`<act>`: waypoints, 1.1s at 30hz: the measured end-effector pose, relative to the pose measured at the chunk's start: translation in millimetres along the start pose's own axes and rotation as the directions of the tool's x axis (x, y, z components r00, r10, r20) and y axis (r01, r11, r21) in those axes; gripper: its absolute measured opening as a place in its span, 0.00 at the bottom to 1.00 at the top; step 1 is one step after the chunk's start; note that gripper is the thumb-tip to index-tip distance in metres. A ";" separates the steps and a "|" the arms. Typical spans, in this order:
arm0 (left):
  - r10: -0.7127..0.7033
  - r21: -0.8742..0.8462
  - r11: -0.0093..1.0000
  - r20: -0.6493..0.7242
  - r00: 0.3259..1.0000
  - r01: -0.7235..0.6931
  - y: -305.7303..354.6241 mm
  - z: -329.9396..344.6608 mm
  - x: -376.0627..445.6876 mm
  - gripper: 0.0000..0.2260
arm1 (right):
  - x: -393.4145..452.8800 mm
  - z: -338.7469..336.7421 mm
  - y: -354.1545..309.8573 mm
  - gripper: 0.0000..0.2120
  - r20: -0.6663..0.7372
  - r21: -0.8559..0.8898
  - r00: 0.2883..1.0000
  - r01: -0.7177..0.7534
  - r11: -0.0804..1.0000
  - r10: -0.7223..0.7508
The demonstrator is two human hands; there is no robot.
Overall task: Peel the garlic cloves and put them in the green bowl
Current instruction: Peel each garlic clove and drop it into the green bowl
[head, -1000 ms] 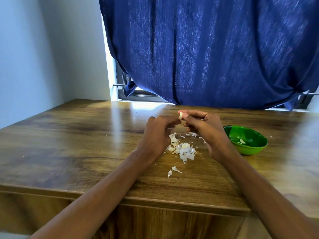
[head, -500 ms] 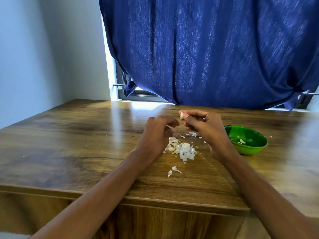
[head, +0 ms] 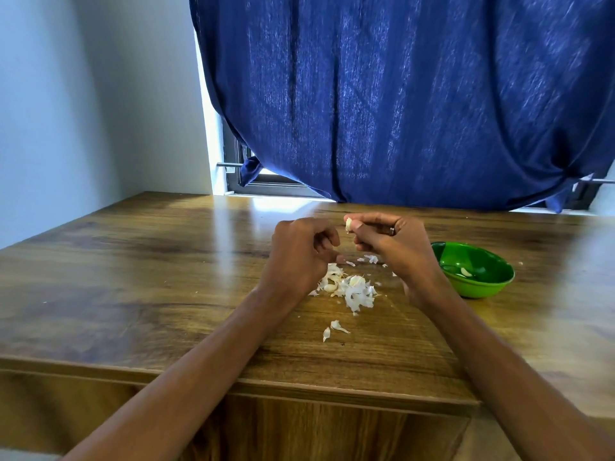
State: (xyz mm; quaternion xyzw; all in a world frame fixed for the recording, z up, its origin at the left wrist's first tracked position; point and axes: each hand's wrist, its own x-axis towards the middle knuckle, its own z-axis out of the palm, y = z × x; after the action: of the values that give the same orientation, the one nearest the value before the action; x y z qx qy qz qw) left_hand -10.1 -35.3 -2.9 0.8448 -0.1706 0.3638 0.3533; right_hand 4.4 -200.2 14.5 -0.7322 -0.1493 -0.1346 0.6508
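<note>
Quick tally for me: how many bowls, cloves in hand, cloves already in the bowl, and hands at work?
Green bowl: 1
Garlic clove pinched in right hand: 1
Peeled cloves in the bowl: 1 clear; a second is uncertain
Left hand: 1, fingers curled
Total: 5

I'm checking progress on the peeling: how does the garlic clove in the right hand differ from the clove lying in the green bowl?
The held clove is pinched at the right hand's fingertips, raised above the table; the bowl clove lies loose on the bottom of the green bowl. The held clove is mostly covered by fingers, so its peel state is unclear; the bowl clove shows fully and looks bare. Both are pale and small.
</note>
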 end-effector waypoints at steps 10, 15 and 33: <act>-0.020 -0.042 0.999 0.001 1.000 0.020 0.4 1.2 0.2 0.15 | 0.1 -0.4 -0.9 0.06 0.003 0.022 1.000 -0.011 1.000 0.011; -0.167 -0.210 0.965 -0.042 0.985 0.155 6.4 0.1 2.4 0.02 | -0.9 -0.2 -1.5 0.07 0.045 0.020 0.999 0.004 1.000 -0.005; -0.297 -0.344 0.903 -0.066 0.953 0.257 9.4 -5.8 2.8 0.04 | -3.0 2.8 -3.9 0.08 0.084 0.005 0.996 0.032 0.999 -0.033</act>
State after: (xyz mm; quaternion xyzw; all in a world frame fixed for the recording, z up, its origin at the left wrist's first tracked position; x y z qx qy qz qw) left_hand -16.2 -37.7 6.5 0.7663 -0.0863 0.3248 0.5476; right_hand 0.2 -197.1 16.6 -0.7335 -0.1888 -0.1139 0.6429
